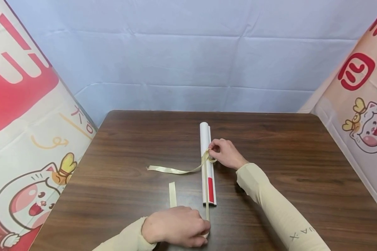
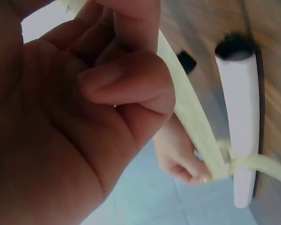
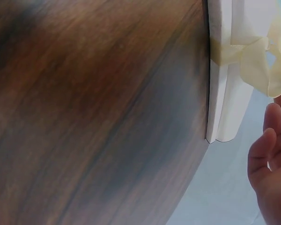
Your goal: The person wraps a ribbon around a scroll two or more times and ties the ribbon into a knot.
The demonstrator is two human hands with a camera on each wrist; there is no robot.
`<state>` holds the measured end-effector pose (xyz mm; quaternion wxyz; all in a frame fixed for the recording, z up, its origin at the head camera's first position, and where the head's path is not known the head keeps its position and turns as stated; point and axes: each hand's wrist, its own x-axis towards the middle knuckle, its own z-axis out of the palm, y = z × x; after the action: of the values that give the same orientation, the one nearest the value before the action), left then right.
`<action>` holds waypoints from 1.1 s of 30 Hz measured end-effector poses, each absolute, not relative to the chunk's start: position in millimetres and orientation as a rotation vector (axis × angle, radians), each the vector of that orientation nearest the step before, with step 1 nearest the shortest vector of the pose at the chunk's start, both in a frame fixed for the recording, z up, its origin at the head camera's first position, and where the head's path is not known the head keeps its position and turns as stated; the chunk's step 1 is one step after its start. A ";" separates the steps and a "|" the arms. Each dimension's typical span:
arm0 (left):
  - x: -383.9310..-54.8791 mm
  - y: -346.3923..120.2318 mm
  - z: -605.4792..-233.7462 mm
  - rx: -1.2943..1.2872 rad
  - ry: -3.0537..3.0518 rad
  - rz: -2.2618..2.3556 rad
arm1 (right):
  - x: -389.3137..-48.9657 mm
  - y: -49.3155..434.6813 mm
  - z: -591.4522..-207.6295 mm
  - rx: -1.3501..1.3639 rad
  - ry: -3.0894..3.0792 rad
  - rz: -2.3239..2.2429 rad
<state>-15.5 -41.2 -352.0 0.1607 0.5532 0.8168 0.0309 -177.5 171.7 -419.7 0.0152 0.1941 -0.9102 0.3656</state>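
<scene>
A white rolled sheet of paper (image 1: 204,136) with a red patch near its close end lies lengthwise on the table. A pale yellow ribbon (image 1: 176,171) goes round its middle, one loose tail trailing left. My left hand (image 1: 177,226), near the table's front, grips another length of ribbon (image 2: 192,103) drawn tight from the roll; a strip shows beyond its knuckles. At the roll's right side my right hand (image 1: 227,153) pinches the ribbon by a loop (image 3: 255,65). Its fingertips are partly cut off in the right wrist view.
The dark wood table (image 1: 128,139) carries the roll and ribbon. A pale cloth backdrop (image 1: 188,62) hangs behind it. Printed panels with cartoon cats stand at the left (image 1: 28,202) and right (image 1: 370,125).
</scene>
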 end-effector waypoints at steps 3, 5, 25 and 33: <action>-13.9 -35.0 -355.3 1.608 2.319 0.082 | -177.6 171.1 -418.9 0.606 -2.836 1.143; -12.9 -31.1 -357.8 1.623 2.324 0.079 | -177.8 170.8 -418.9 0.614 -2.832 1.147; 0.8 0.6 -381.9 1.428 2.092 0.126 | -177.3 168.9 -419.1 0.652 -2.810 1.136; 8.5 14.2 -378.8 1.347 2.051 0.121 | -177.4 169.4 -418.0 0.658 -2.817 1.125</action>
<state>8.5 14.2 -378.8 0.3359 0.5164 0.7863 0.0465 -177.4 169.4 -418.0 0.0191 0.2120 -0.9074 0.3623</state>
